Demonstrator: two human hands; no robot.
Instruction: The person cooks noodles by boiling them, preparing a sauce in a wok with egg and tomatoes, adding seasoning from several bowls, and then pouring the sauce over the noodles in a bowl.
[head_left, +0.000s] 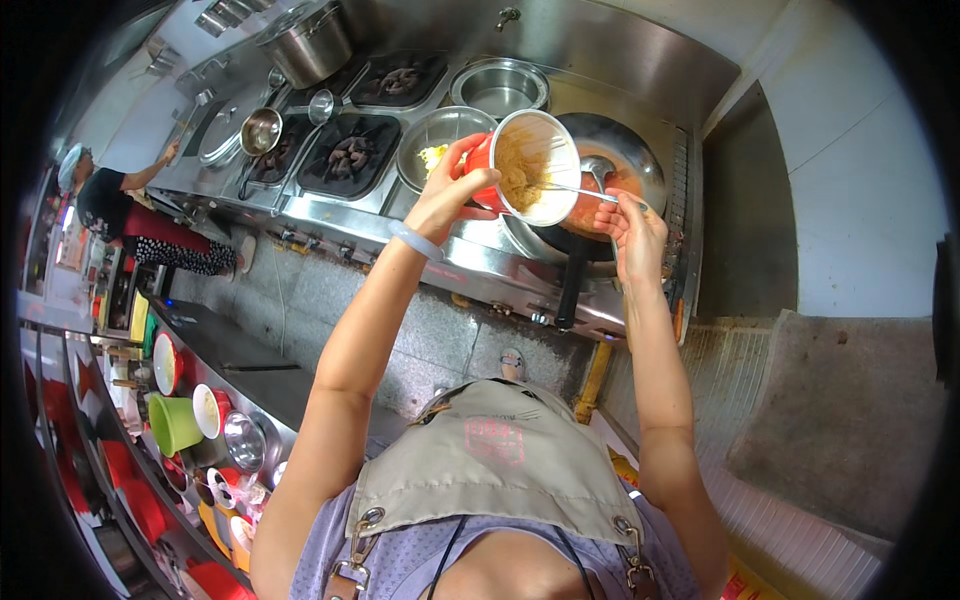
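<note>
My left hand grips a red bowl with a white inside, tilted toward me over the stove. Brown powder or paste lies within it. My right hand pinches a thin metal spoon, whose far end reaches into the brown contents. Behind and below is a black wok holding reddish-orange sauce, partly hidden by the bowl. A metal ladle rests in the wok; whether my right hand touches its handle I cannot tell. The wok's black handle points toward me.
Left of the wok sit a metal bowl with yellow food and a steel basin. Gas burners, a saucepan and a stockpot stand farther left. A person works there. Behind my left is a counter with bowls and a green tub.
</note>
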